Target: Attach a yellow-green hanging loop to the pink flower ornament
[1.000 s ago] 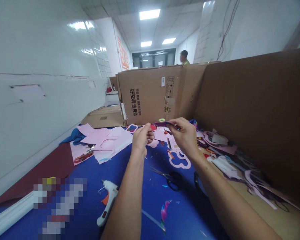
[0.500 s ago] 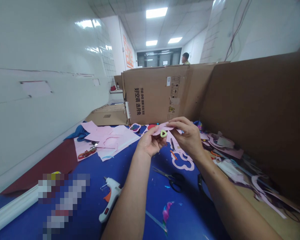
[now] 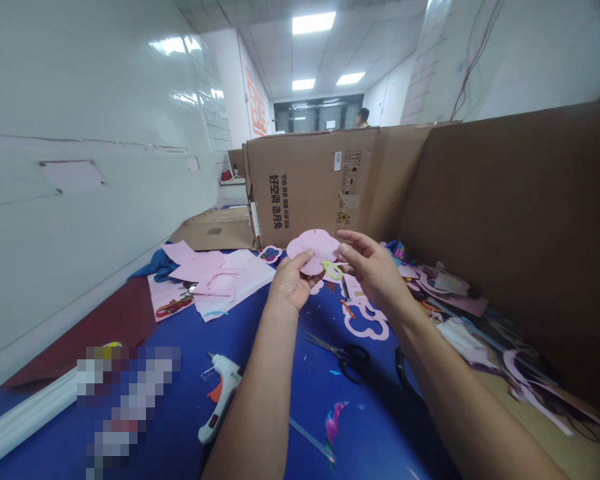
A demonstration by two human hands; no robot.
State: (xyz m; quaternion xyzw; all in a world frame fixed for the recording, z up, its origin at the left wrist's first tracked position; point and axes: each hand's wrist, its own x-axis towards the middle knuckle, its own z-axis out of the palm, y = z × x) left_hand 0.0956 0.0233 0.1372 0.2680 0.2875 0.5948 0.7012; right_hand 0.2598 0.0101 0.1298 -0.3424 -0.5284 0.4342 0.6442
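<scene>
Above the blue mat, your left hand grips the pink cutout between thumb and fingers, raised before you; your right hand, open, hovers just beside it. A small green ring sits at the cutout's lower edge.
</scene>
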